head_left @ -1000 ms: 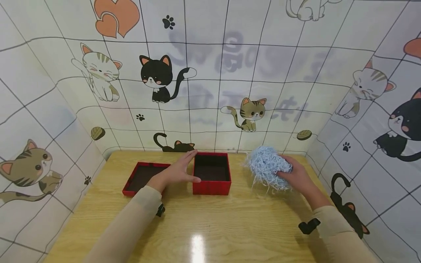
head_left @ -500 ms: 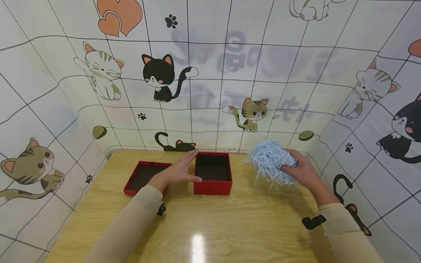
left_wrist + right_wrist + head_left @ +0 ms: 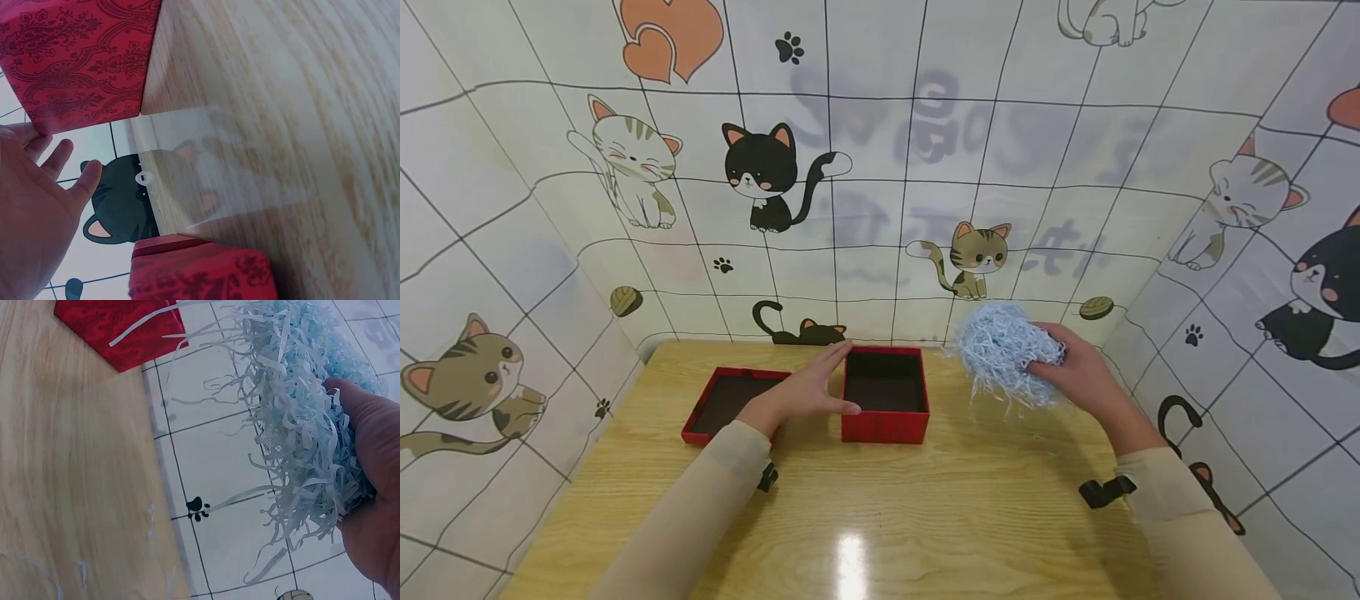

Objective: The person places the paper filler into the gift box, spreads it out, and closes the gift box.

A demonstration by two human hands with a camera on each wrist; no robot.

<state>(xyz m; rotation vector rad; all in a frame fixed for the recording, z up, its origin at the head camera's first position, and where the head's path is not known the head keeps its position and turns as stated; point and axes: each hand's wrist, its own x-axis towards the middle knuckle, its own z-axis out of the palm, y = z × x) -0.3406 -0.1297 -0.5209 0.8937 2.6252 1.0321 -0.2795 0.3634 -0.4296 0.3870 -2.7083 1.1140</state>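
A tangled clump of light blue shredded paper [image 3: 1003, 346] is gripped by my right hand [image 3: 1078, 375], raised above the right side of the table. Loose strands trail from the clump [image 3: 300, 425] in the right wrist view. At the middle stands a red box [image 3: 885, 427], its top uncovered and its dark inside bare. My left hand [image 3: 797, 393] rests against the box's left side, thumb at the front and fingers at the back. In the left wrist view these fingers are spread, and the fingertips touch the patterned red wall [image 3: 87, 56].
Left of the box lies its shallow red lid [image 3: 718, 398], dark inside facing up, partly behind the left forearm. A few paper scraps [image 3: 81, 572] lie on the wooden table [image 3: 955, 517]. A cat-printed sheet [image 3: 880, 167] stands behind and at both sides.
My right hand has lifted the shredded paper off the table, first slightly right, then up and back to the left. The left hand and the box stay in place.
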